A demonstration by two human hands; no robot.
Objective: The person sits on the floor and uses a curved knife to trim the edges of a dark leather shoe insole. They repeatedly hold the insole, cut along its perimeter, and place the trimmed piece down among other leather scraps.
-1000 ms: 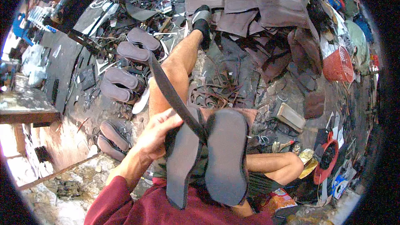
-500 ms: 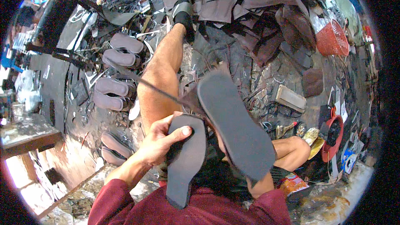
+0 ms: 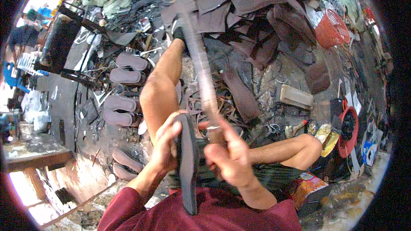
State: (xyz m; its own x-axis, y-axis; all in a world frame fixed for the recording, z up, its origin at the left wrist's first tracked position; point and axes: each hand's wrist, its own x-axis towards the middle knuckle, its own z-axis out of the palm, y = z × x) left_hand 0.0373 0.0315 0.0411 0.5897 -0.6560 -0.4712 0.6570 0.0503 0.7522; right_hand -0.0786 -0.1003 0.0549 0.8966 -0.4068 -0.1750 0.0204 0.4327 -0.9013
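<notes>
My left hand [image 3: 164,146] grips a dark grey shoe sole [image 3: 187,171], its fingers wrapped around one long side. The sole is turned nearly edge-on and reaches down to my maroon shirt. My right hand [image 3: 231,158], slightly smeared by motion, is closed around the handle of a long knife [image 3: 202,62]. Its blade is blurred and points away from me, beyond my bare leg. The knife is just right of the sole, apart from it. On the floor past my right hand lies a brown sole-shaped sheet [image 3: 240,96] among thin cut strips.
Sole pairs [image 3: 122,110] lie left of my leg. Brown sheets [image 3: 252,0] are heaped at the far side. A red plastic basket [image 3: 332,30] stands far right, with a pale rectangular block [image 3: 296,96] nearer. At left are a metal frame [image 3: 64,38] and a low wooden bench [image 3: 38,154].
The larger sole piece has left my right hand, which now holds the knife upright in view. My left hand has turned the smaller sole from face-up to edge-on.
</notes>
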